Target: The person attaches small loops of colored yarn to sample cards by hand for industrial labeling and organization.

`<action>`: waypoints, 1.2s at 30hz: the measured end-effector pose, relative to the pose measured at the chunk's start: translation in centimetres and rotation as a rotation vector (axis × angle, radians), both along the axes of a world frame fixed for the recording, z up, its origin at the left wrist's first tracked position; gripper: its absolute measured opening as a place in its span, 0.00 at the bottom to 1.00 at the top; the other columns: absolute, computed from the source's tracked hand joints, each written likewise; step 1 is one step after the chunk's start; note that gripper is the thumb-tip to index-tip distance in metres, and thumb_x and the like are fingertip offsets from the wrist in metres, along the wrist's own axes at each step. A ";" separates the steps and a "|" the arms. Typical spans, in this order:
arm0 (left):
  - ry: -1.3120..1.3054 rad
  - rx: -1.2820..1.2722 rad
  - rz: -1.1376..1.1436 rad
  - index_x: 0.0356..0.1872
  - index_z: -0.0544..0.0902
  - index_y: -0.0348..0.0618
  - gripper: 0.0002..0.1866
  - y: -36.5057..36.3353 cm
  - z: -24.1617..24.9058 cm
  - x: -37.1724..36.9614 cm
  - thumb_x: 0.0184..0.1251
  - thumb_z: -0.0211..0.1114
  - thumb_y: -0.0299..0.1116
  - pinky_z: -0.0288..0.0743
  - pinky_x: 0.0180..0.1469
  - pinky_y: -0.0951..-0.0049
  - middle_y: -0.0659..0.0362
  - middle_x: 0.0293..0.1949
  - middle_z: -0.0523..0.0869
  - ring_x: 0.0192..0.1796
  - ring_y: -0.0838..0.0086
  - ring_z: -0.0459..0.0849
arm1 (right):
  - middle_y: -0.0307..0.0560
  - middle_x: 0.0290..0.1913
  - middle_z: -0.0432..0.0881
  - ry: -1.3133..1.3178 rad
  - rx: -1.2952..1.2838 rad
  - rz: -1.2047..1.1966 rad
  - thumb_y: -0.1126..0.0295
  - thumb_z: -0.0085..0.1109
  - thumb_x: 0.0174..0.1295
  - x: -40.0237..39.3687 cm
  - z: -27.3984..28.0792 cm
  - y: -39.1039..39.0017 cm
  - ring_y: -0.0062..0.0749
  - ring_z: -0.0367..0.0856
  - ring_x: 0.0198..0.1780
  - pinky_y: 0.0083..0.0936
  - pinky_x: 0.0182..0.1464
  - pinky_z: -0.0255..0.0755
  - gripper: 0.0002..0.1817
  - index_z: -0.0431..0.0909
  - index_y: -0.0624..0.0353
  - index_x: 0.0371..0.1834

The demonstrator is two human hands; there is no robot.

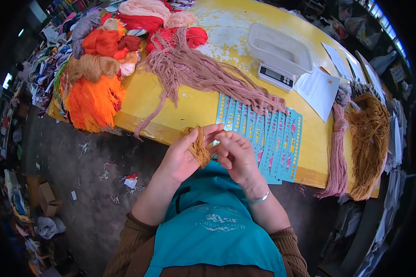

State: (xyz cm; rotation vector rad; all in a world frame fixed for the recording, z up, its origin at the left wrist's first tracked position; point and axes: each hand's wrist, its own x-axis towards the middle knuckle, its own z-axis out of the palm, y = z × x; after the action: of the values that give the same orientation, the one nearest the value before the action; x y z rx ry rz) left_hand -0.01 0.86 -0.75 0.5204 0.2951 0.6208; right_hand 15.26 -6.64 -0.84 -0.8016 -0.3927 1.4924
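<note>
Right now your small bundle of mustard yarn (199,147) sits between both hands, its long axis running up and down, from your left fingertips toward your lap. Your left hand (182,159) is curled shut around it from the left; your right hand (235,154) pinches its near side, though whether those fingers grip strands or only touch them is hard to tell. Just beyond your fingertips lie the teal punched cards (263,134) on the yellow table (189,106), whose edge runs under your hands. Open floor lies leftward; pink yarn (208,76) lies farther ahead.
</note>
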 end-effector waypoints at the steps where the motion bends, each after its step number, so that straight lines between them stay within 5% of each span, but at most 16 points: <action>1: -0.001 0.019 -0.015 0.65 0.69 0.30 0.27 0.0 0.1 0.1 0.78 0.46 0.44 0.63 0.69 0.63 0.48 0.66 0.72 0.68 0.64 0.70 | 0.32 0.24 0.74 -0.114 -0.010 -0.008 0.73 0.58 0.66 -0.5 0.6 0.1 0.13 0.63 0.17 0.12 0.18 0.53 0.05 0.78 0.62 0.41; 4: 0.095 0.130 0.010 0.65 0.68 0.27 0.30 -0.3 0.3 0.5 0.78 0.43 0.46 0.63 0.69 0.62 0.48 0.67 0.70 0.67 0.64 0.70 | 0.33 0.23 0.73 -0.299 -0.001 -0.029 0.74 0.61 0.64 -1.4 0.3 0.3 0.13 0.63 0.17 0.12 0.19 0.54 0.04 0.78 0.62 0.38; 14: 0.121 0.181 0.021 0.64 0.69 0.25 0.28 -0.5 0.2 0.2 0.77 0.45 0.43 0.67 0.65 0.63 0.46 0.64 0.74 0.63 0.65 0.74 | 0.32 0.20 0.72 -0.264 -0.022 -0.147 0.75 0.59 0.65 -2.4 -0.5 -0.1 0.12 0.62 0.17 0.13 0.19 0.53 0.02 0.78 0.61 0.36; 19: 0.172 0.145 0.115 0.57 0.77 0.30 0.19 -0.5 0.1 -0.2 0.72 0.53 0.32 0.71 0.61 0.66 0.51 0.55 0.81 0.57 0.69 0.79 | 0.32 0.19 0.72 -0.232 -0.025 -0.145 0.75 0.59 0.66 -2.3 -0.6 -0.3 0.12 0.64 0.17 0.12 0.19 0.55 0.03 0.78 0.62 0.34; 28: 0.323 0.223 0.174 0.56 0.77 0.30 0.18 -0.9 0.4 -0.2 0.64 0.59 0.22 0.75 0.53 0.73 0.56 0.47 0.82 0.47 0.77 0.81 | 0.33 0.20 0.73 -0.224 -0.005 -0.131 0.76 0.59 0.65 -2.3 -0.8 -0.3 0.12 0.65 0.17 0.12 0.19 0.55 0.01 0.77 0.61 0.36; 36: 0.310 0.208 0.180 0.56 0.76 0.29 0.19 -0.9 0.1 -0.2 0.62 0.59 0.20 0.75 0.54 0.73 0.56 0.47 0.82 0.48 0.77 0.81 | 0.33 0.19 0.73 -0.200 -0.020 -0.136 0.75 0.59 0.65 -2.2 -0.7 -0.3 0.12 0.65 0.17 0.12 0.19 0.55 0.02 0.76 0.60 0.36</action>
State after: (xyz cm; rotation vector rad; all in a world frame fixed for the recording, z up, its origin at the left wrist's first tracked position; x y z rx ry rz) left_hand -0.25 -0.04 -0.61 0.7986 0.5786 0.7501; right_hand 13.07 -6.94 -1.51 -0.9787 -0.4632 1.2962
